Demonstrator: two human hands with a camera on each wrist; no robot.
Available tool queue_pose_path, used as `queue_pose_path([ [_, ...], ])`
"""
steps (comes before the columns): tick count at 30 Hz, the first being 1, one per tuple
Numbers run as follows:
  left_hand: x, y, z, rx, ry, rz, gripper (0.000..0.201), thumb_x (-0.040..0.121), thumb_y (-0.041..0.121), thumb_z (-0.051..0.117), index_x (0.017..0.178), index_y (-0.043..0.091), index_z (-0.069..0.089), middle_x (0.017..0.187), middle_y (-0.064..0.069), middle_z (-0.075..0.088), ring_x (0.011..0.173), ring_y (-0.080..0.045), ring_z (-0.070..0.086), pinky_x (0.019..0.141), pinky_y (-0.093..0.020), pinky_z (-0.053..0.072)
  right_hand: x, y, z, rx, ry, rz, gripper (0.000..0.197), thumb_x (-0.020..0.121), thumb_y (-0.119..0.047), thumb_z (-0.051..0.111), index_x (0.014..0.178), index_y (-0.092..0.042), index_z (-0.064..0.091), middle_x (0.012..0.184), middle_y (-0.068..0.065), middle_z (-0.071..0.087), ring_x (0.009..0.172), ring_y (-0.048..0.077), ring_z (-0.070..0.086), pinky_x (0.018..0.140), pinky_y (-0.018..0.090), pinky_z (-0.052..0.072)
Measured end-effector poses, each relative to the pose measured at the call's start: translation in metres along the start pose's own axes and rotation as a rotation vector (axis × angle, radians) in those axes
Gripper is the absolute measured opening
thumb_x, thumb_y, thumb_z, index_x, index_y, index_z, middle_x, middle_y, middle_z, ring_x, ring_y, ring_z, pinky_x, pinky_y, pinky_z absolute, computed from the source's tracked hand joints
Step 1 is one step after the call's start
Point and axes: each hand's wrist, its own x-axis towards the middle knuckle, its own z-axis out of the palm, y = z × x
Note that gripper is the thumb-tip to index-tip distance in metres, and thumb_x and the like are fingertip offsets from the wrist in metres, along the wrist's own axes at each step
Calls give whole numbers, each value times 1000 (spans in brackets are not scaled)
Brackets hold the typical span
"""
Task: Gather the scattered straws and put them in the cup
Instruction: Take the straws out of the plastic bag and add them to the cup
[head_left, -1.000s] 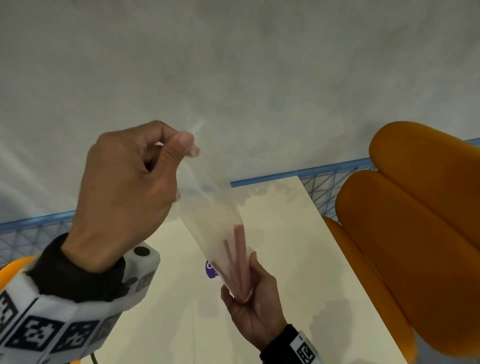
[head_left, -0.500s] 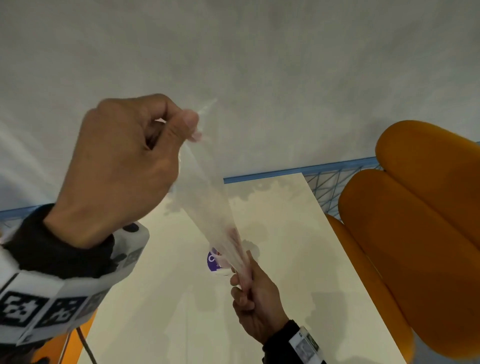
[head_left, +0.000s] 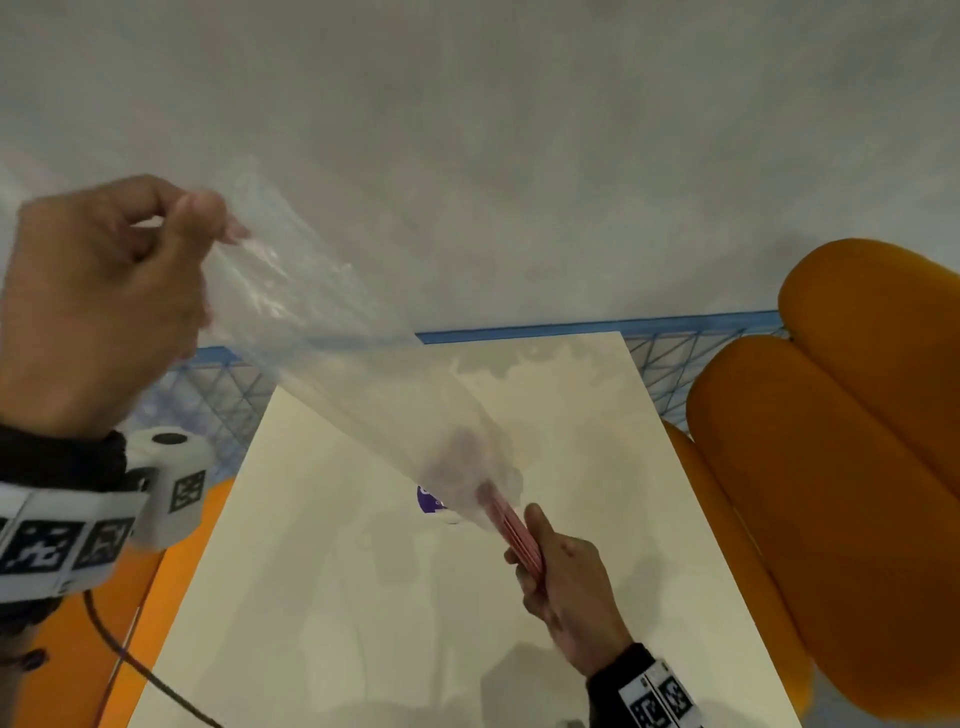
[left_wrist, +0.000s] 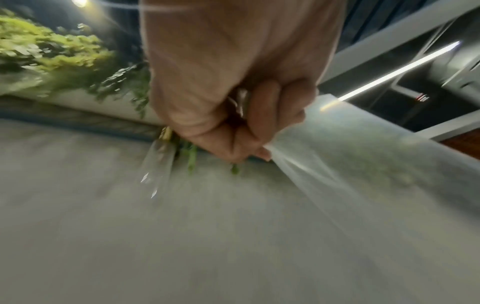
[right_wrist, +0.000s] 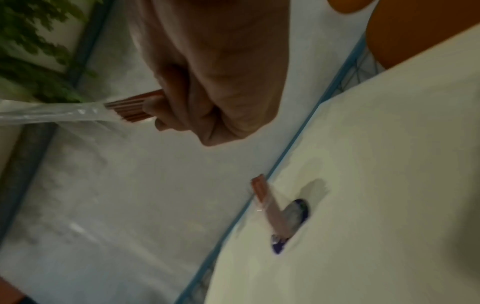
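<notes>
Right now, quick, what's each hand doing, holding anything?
Left hand: closed, pinching the top of the clear plastic bag.
Right hand: closed around the pink straws at the bag's lower end.

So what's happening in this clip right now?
A person is drawing a bundle of pink straws out of a clear plastic bag. The left hand pinches the bag's far end up high; the right hand grips the straws above the table. The cup already holds some straws.
</notes>
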Motion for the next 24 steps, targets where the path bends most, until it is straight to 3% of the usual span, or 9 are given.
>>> queue_pose_path([
  [3,-39,-52,14,-64,-49,-128,38,90,58,48,81,24,63,46,-8,52,31,-15,38,32,-20,29,-4,12,-39,-101,86,29,53,87,-48,58,67,-1,71,50,8,44,40,13,28,39,22,18],
  [7,-124,-126,54,-106,-131,-371,21,97,34,51,84,24,64,45,-5,54,37,-19,43,41,-22,34,-14,14,-99,-322,266,-3,57,88,-50,56,65,-2,73,49,10,51,43,17,36,41,24,24],
  [11,-233,-183,104,-79,-342,-645,19,97,17,55,78,20,61,54,-11,64,35,-22,49,39,-22,36,-26,9,-142,-570,359,-113,63,85,-57,53,56,-4,67,47,10,51,43,17,37,45,26,28],
  [14,-286,-200,123,-44,-394,-790,16,93,19,61,78,15,59,59,-10,66,36,-20,52,39,-20,41,-28,2,-148,-711,359,-180,64,85,-56,52,52,-3,64,44,14,51,41,17,39,46,28,30],
  [16,-305,-211,129,39,-389,-828,19,90,21,65,72,22,59,59,-6,66,39,-20,54,41,-20,44,-27,-2,-141,-790,323,-249,62,87,-52,51,50,-5,63,43,14,54,38,14,40,45,26,32],
  [18,-317,-221,133,148,-465,-837,21,86,29,69,69,28,58,59,0,66,50,-20,60,53,-25,50,-25,-7,-131,-845,269,-308,58,89,-47,50,45,-11,61,42,7,56,35,5,41,42,23,33],
  [20,-320,-223,134,257,-570,-858,16,82,38,71,77,30,58,74,1,67,72,-24,65,71,-37,53,-22,-11,-122,-873,209,-365,54,91,-40,53,40,-22,57,40,1,56,34,3,43,43,14,32],
  [21,-320,-222,133,343,-603,-861,22,79,45,72,90,30,61,90,-4,64,87,-29,63,79,-43,52,-22,-12,-117,-902,179,-391,54,91,-37,55,39,-26,55,40,-1,56,34,4,45,44,12,33],
  [24,-300,-196,125,638,-576,-709,92,63,76,65,133,17,49,124,-10,49,114,-34,47,89,-49,42,-21,-17,-98,-1063,77,-427,53,88,-49,53,41,-25,52,42,1,57,37,9,50,45,14,34],
])
